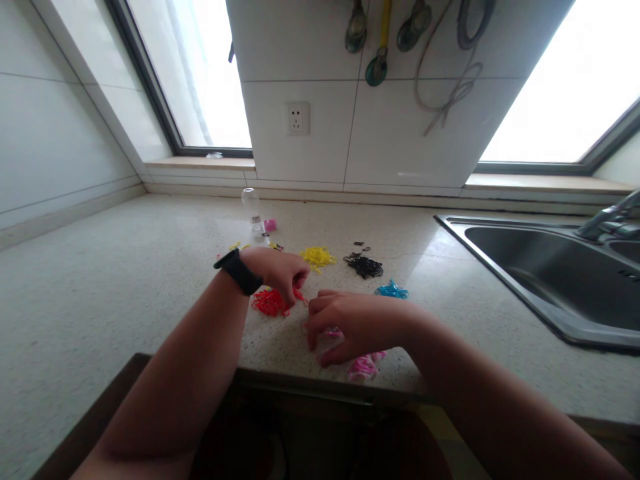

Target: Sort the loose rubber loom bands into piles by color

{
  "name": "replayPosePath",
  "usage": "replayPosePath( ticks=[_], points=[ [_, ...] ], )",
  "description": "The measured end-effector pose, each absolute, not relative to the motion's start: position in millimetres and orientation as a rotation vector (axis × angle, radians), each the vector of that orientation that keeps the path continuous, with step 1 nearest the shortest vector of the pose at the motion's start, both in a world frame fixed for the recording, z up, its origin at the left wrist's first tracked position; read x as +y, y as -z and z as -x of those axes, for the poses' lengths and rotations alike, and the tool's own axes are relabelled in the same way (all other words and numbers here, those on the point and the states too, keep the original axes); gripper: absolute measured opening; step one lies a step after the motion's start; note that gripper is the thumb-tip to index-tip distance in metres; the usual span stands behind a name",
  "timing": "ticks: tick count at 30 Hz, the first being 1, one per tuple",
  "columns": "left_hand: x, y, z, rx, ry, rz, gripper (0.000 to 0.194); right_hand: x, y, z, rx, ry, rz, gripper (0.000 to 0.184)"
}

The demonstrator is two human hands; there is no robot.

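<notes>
My left hand (283, 272), with a black band on its wrist, is closed with its fingers pointing down beside the pile of small red rubber bands (270, 303). Red shows right by its fingertips, but whether a band is pinched there is unclear. My right hand (345, 323) curls around a clear plastic container (330, 341), with some pink showing at it; the fingers hide much of its shape. Just below that hand, pink rubber bands (363, 367) lie near the counter's front edge. Beyond both hands are piles of yellow bands (318, 257), black bands (365, 266) and blue bands (393, 289).
A clear bottle (251, 208) stands at the back beside a pink cap (270, 225). A few loose bands lie near them. To the right is a steel sink (500, 280) with a tap (607, 217). The speckled counter (125, 267) meets a tiled wall with a socket (298, 119).
</notes>
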State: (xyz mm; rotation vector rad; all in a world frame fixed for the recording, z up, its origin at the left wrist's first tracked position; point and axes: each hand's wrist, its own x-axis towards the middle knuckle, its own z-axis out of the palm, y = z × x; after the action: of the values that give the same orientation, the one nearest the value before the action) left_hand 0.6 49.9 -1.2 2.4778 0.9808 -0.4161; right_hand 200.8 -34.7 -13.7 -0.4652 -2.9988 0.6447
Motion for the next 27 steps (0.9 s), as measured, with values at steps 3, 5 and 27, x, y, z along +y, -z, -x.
replayPosePath(
  ticks=[3, 5, 27],
  points=[
    [52, 1, 0, 0.899, 0.39, -2.454, 0.025, -33, 15, -201, -3.042, -0.577, 0.504, 0.013],
    [52, 0, -1, 0.83, 0.359, -2.447, 0.023, -29, 16, -204, -3.027, -0.513, 0.601, 0.011],
    [35, -1, -27, 0.689, 0.271, -2.513, 0.025, -32, -2, -233, -2.992, -0.601, 0.974, 0.032]
  ],
)
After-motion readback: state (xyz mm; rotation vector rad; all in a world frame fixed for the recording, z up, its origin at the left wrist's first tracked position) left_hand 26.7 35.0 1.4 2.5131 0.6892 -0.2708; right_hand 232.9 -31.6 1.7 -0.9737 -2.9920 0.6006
